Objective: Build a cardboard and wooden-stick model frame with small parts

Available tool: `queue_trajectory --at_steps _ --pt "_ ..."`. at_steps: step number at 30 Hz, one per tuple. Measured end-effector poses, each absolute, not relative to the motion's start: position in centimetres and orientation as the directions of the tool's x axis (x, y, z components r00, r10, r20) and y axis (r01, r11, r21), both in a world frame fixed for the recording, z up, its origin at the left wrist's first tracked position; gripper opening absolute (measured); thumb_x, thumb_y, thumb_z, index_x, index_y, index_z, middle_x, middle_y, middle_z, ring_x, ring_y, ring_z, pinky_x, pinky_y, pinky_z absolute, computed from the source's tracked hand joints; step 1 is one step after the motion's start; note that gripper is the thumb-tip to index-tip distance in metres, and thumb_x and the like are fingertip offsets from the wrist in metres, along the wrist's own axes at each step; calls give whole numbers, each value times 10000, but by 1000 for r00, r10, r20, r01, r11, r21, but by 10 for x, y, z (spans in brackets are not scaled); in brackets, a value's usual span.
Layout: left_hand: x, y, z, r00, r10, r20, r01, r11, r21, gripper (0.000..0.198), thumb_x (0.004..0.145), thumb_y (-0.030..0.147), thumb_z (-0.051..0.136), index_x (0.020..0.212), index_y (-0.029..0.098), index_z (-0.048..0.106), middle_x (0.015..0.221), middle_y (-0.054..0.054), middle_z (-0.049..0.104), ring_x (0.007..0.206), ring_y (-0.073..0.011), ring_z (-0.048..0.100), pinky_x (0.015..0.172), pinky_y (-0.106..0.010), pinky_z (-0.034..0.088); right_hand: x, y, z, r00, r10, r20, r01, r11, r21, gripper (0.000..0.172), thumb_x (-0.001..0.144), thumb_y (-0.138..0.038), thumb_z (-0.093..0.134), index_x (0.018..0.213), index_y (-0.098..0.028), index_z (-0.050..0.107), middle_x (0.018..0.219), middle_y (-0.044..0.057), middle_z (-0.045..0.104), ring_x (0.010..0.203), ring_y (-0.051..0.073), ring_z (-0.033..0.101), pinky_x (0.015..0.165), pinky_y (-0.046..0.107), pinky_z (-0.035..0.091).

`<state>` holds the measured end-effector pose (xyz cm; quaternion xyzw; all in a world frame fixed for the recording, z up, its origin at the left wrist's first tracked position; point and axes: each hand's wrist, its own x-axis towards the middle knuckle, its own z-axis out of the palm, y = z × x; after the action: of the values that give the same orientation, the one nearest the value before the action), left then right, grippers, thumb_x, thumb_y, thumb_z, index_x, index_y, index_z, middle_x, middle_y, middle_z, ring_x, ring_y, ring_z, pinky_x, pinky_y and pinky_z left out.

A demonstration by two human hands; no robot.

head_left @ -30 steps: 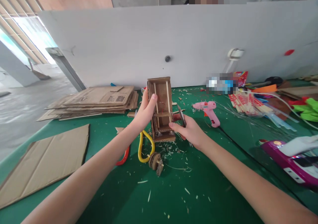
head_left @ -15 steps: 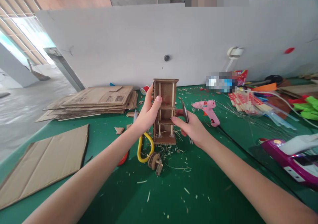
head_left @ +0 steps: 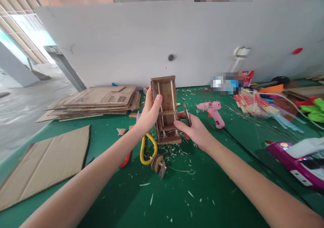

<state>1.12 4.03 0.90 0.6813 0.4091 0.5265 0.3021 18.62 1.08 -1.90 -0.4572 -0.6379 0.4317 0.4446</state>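
A narrow brown cardboard box (head_left: 167,94), open at the front, stands tilted to the left at the table's middle. Thin wooden sticks run lengthwise inside it, and cardboard crosspieces divide it. My left hand (head_left: 150,113) grips its left side, thumb on the front and fingers hidden behind. With thumb and fingers, my right hand (head_left: 197,129) pinches the lower right edge. That hand also holds a slim, dark metal tool (head_left: 186,113), perhaps a craft knife. Below lie yellow-handled scissors (head_left: 141,153) and a small piece of cardboard discs on a stick (head_left: 157,163).
A pink glue gun (head_left: 214,112) lies right, its cord trailing past a purple-and-white device (head_left: 291,160). Stacked cardboard (head_left: 101,100) and a loose sheet (head_left: 48,164) are left. Sticks in red-and-white packets (head_left: 249,105) lie back right. Scraps litter the green table (head_left: 202,187) before a white panel (head_left: 126,46).
The cardboard box has tilted, its top shifting left and its base slightly right. My left hand has moved slightly left with it; my right hand keeps its grip and the metal tool.
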Motion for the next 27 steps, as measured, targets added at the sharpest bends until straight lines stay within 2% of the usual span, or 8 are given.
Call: queue_trajectory --at_steps 4,7,12,14,16,19,22,27 --pt "15 38 11 52 888 456 204 -457 866 617 905 553 367 1440 300 194 1545 -17 211 1439 -230 96 1180 -381 106 184 12 -21 -165 976 144 186 174 -967 410 745 -513 643 988 -194 559 819 22 596 505 92 470 414 261 362" --pt "17 39 10 39 885 463 160 -463 872 609 905 502 420 1431 276 210 1523 -58 261 1410 -240 212 1169 -403 160 183 12 -23 -156 979 132 183 160 -970 430 756 -534 619 1026 -206 549 735 -4 568 466 94 444 399 263 353" --pt "16 37 12 39 843 536 135 -536 834 591 894 423 489 1412 268 250 1424 -79 417 1336 -245 353 1120 -393 283 194 10 -17 -211 945 250 332 310 -891 404 860 -511 480 1102 -192 529 808 30 581 613 139 517 535 291 408" --pt "14 36 15 41 828 559 133 -559 818 574 887 408 507 1399 271 289 1384 -74 460 1305 -247 394 1087 -372 334 203 8 -12 -238 899 368 446 438 -781 390 918 -490 361 1092 -179 518 870 55 585 722 162 540 624 309 417" --pt "12 35 18 63 842 536 113 -539 834 537 884 411 505 1375 260 351 1355 -74 495 1260 -248 447 1042 -351 387 210 6 -8 -317 840 441 598 538 -595 364 947 -454 293 1008 -180 524 896 60 586 743 165 541 636 306 392" --pt "10 34 24 138 862 488 67 -499 864 484 893 436 468 1331 233 437 1325 -73 534 1213 -241 496 993 -324 430 216 5 -3 -467 788 401 759 590 -274 349 962 -410 266 905 -192 533 864 39 603 647 146 526 527 277 291" --pt "9 34 27 216 850 481 23 -497 867 453 900 457 443 1288 227 493 1323 -59 546 1227 -229 488 1007 -308 414 214 5 -2 -529 760 376 811 584 -40 355 962 -414 276 908 -200 553 863 34 616 604 137 523 476 273 184" --pt "9 31 31 264 870 416 -1 -431 902 432 919 483 391 1212 214 559 1240 -53 612 1178 -224 531 974 -303 428 208 3 -1 -528 766 366 834 550 53 367 965 -397 274 852 -186 553 741 29 633 574 137 527 477 286 135"
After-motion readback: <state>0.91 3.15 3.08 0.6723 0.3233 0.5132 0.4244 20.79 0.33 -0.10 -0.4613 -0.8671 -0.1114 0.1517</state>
